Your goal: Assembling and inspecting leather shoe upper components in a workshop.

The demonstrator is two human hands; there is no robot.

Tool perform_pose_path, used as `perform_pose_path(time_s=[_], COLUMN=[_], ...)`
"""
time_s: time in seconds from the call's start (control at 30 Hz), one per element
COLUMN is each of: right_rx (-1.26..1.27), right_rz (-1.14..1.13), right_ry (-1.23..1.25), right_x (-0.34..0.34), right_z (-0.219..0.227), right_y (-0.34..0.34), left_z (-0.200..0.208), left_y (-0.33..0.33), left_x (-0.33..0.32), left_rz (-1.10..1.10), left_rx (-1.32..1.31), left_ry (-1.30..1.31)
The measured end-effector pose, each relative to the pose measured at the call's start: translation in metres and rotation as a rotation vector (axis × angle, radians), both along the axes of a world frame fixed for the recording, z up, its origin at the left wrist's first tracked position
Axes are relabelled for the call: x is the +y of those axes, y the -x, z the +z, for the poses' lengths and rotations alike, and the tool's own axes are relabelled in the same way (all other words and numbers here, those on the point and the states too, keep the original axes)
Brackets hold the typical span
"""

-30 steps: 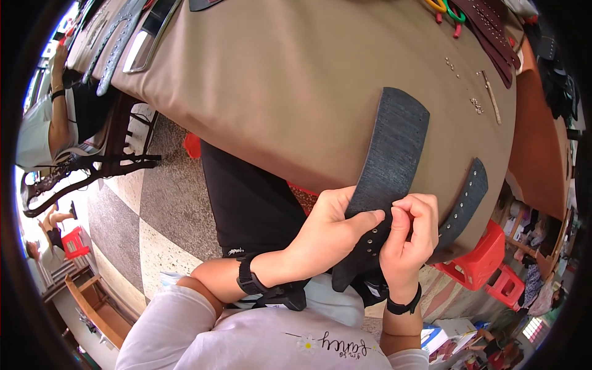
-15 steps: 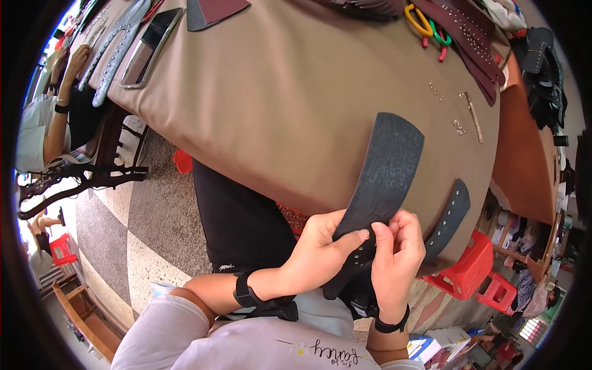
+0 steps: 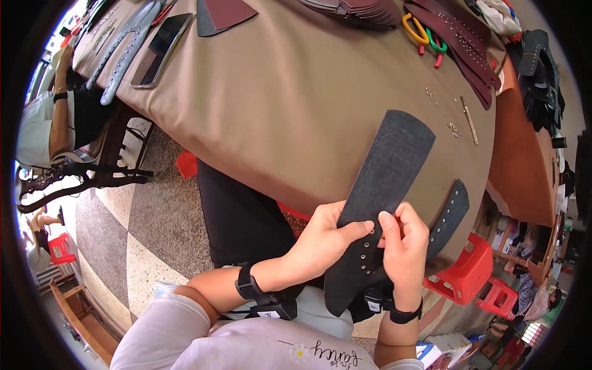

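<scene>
A long dark leather strip (image 3: 394, 160) lies slantwise across my hands, its wide far end over the table. Down its lower part runs a line of small metal eyelets (image 3: 365, 245). My left hand (image 3: 333, 243) is closed on the strip's left edge, thumb on the face just beside the topmost eyelet. At the opposite edge my right hand (image 3: 405, 246) pinches the strip, thumb tip on its face and fingers curled. Whether a small piece is also between those fingertips cannot be seen. A second dark strip with eyelets (image 3: 449, 216) rests at the table's right edge.
On the brown-covered table (image 3: 265, 111) are tiny metal pieces (image 3: 454, 129), a thin rod tool (image 3: 470, 121), yellow- and green-handled tools (image 3: 416, 29), maroon studded strips (image 3: 459, 43) and a phone (image 3: 161, 50). Red stools (image 3: 465, 271) stand at right. Another person (image 3: 52, 123) sits at left.
The strip has tipped slightly to the right and its lower end shows more, with more eyelets uncovered. My right thumb has shifted up and a little right. My view has also shifted slightly.
</scene>
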State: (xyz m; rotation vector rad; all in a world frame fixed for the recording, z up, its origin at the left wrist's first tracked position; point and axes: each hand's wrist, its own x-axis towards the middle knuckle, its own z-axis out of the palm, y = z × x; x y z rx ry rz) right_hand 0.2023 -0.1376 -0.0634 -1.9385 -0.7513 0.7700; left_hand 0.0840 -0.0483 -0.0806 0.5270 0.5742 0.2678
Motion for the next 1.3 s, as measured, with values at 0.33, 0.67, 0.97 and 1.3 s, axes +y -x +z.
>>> perform_pose_path(time_s=[0.33, 0.67, 0.97, 1.3], right_rx=[-0.078, -0.044, -0.13, -0.821], right_rz=[0.15, 0.273, 0.378, 0.765], right_ry=[0.015, -0.016, 0.001, -0.355], right_x=[0.006, 0.028, 0.072, 0.111], right_z=[0.005, 0.006, 0.012, 0.004], right_y=[0.005, 0.005, -0.008, -0.03], left_z=[0.004, 0.004, 0.018, -0.003], left_y=[0.009, 0.013, 0.011, 0.029], left_x=[0.004, 0.013, 0.054, 0.088], left_rz=[0.035, 0.136, 0.188, 0.093], left_rx=[-0.006, 0.12, 0.146, -0.128], left_ry=[-0.111, -0.457, -0.234, -0.017])
